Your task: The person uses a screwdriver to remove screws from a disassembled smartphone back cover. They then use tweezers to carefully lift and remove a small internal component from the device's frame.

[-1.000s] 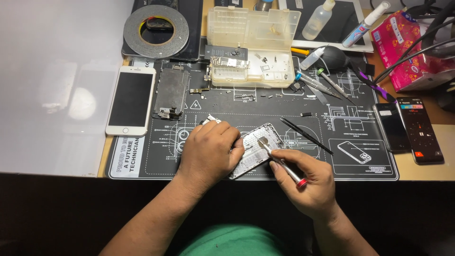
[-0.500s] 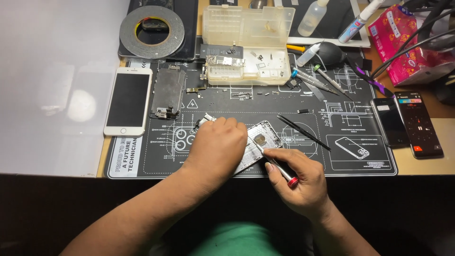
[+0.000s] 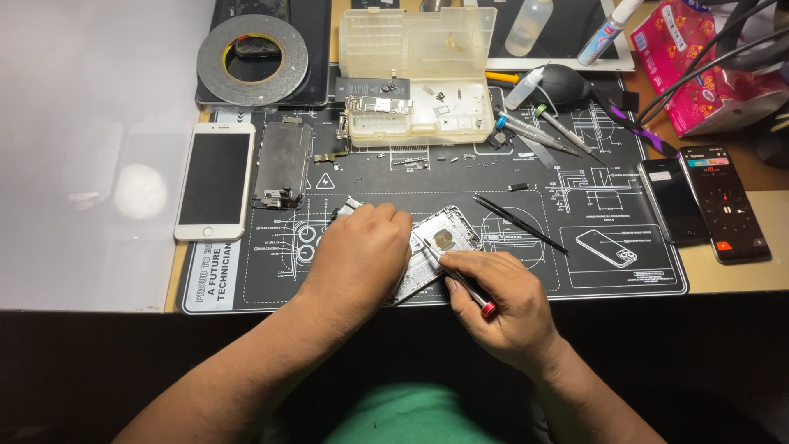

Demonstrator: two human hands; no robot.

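Observation:
An opened silver phone housing (image 3: 448, 234) lies tilted on the black repair mat (image 3: 608, 279), near its front edge. My left hand (image 3: 359, 255) rests over the housing's left half and holds it down, covering most of it. My right hand (image 3: 501, 300) grips a thin screwdriver (image 3: 460, 279) with a red end; its tip touches the inside of the housing, close to a small round part.
A white phone (image 3: 214, 181) and a bare screen panel (image 3: 281, 164) lie at the left. A clear parts box (image 3: 415, 66), a tape roll (image 3: 252, 59), bottles and hand tools (image 3: 538, 131) stand behind. A black spudger (image 3: 519, 224) and two dark phones (image 3: 699, 205) lie to the right.
The view has shifted a little. My right hand has brought the screwdriver tip slightly further into the housing; my left hand stays on the housing.

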